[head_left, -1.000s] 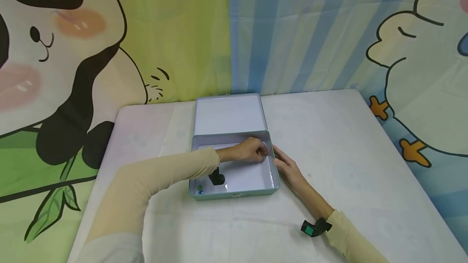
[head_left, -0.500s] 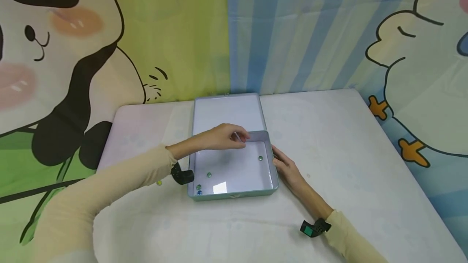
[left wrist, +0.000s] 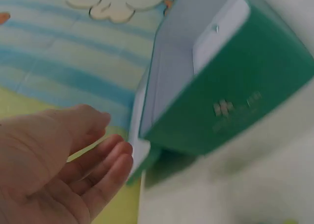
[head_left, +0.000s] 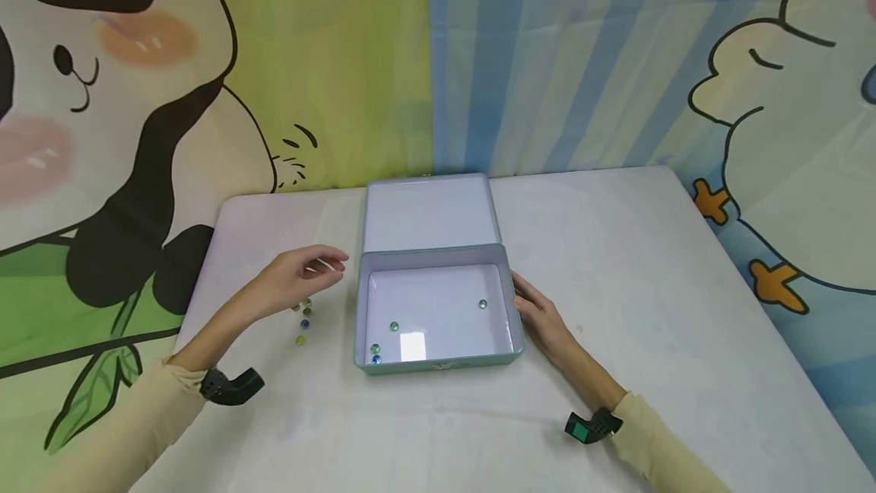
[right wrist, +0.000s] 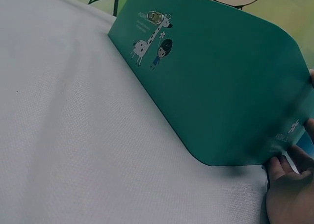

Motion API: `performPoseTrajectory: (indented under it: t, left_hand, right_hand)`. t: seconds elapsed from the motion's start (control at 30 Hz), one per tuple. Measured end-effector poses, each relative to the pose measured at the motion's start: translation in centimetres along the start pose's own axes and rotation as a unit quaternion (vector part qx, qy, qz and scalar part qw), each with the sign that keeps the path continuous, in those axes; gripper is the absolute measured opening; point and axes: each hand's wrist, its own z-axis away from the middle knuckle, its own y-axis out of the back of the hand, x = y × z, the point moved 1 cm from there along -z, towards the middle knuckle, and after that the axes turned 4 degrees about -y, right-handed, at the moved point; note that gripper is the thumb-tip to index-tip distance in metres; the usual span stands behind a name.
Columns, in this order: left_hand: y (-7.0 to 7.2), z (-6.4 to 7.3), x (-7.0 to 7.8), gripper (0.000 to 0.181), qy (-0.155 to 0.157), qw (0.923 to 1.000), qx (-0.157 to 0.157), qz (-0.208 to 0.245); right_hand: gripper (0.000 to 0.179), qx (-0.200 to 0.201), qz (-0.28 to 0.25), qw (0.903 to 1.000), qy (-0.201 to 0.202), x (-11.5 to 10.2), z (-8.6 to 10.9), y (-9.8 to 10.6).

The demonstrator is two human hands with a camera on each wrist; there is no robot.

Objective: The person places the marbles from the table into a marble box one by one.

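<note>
Marbles (head_left: 394, 326) dot the box (head_left: 438, 303), left grip (head_left: 296, 278) parted, clear of its left edge (head_left: 359, 309), right grip (head_left: 540, 318) uncurled against its right.

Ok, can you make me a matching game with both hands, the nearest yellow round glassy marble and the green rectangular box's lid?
1. Left hand
2. Right hand
3. Yellow round glassy marble
4. Lid of the green box

A. Folded back, open
B. Touching the box's side
C. In the air, apart from the box
D. Lying on the white cloth

Pairs: 1-C; 2-B; 3-D; 4-A
</note>
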Motion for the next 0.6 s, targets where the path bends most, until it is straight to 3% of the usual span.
performPoseTrajectory:
  t: [0.13,0.3,0.47,0.6]
  left_hand:
    - [0.5,2.7,-2.6,0.028,0.034,0.9988,0.023,-0.026]
    - [0.7,5.1,-5.2,0.031,0.047,0.9967,0.058,-0.033]
    - [0.4,6.2,-7.1,0.031,0.069,0.994,0.077,-0.035]
    - [-0.4,6.6,-7.8,0.027,0.064,0.9958,0.06,-0.028]
  right_hand:
    - [0.061,-0.005,0.002,1.0,0.004,0.1,0.0,0.1]
    - [0.061,-0.007,0.003,1.0,0.006,0.1,0.0,0.0]
    - [0.061,-0.005,0.003,1.0,0.004,0.1,0.0,0.1]
    - [0.06,-0.003,0.013,0.9999,0.002,0.1,0.0,0.2]
